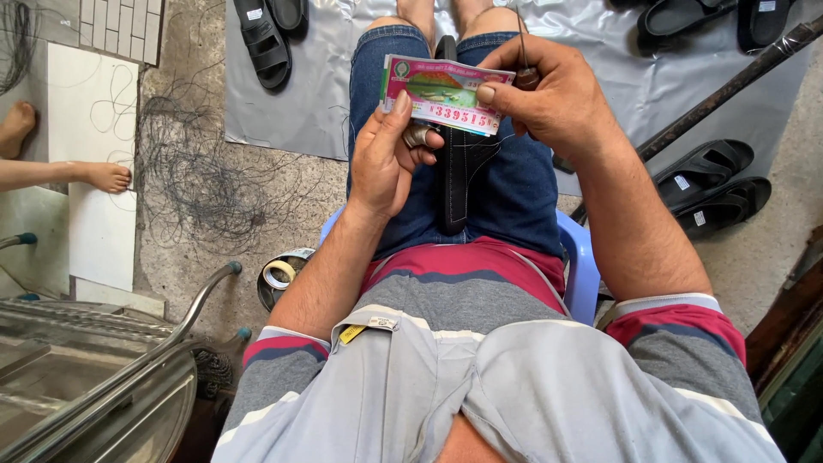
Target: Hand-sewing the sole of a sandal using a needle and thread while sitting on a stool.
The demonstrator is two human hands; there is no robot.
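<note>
We saw 2 hands raised over the lap, both closed on 1 small printed paper slip (441,94), pink and green. The left hand (386,159) pinched its lower left edge, thumb on the face and fingers curled behind. The right hand (553,103) pinched the right end, thumb pressed on the front, and it also gripped a thin awl-like tool (525,64) whose shaft stood up past the slip. The slip's long axis ran left to right, tilted slightly down toward the right, spanning the gap between the hands, so neither was nearer. Beneath it a black sandal (463,171) lay lengthwise along the thighs. Farther off, more black sandals (711,184) rested on the grey sheet (326,86).
</note>
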